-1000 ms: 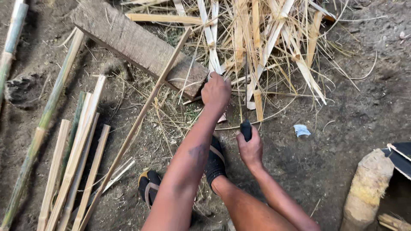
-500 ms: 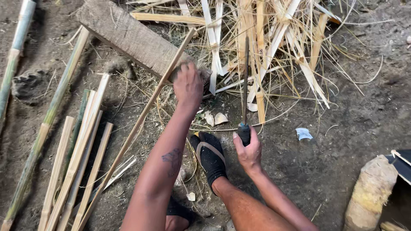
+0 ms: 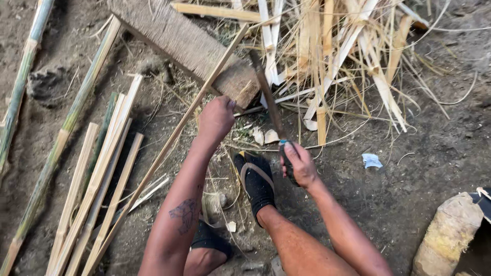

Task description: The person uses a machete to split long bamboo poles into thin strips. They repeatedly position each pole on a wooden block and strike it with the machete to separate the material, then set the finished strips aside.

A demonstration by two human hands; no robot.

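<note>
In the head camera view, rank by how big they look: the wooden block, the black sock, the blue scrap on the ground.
1. Wooden block, clearly largest.
2. Black sock, though it sits nearer the camera.
3. Blue scrap, smallest.

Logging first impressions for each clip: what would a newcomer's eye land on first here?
The two bare arms at centre: the left hand grips a long bamboo strip laid against a wooden block, while the right hand holds a dark-handled knife. Behind, top right, lies a heap of pale bamboo shavings.
</note>
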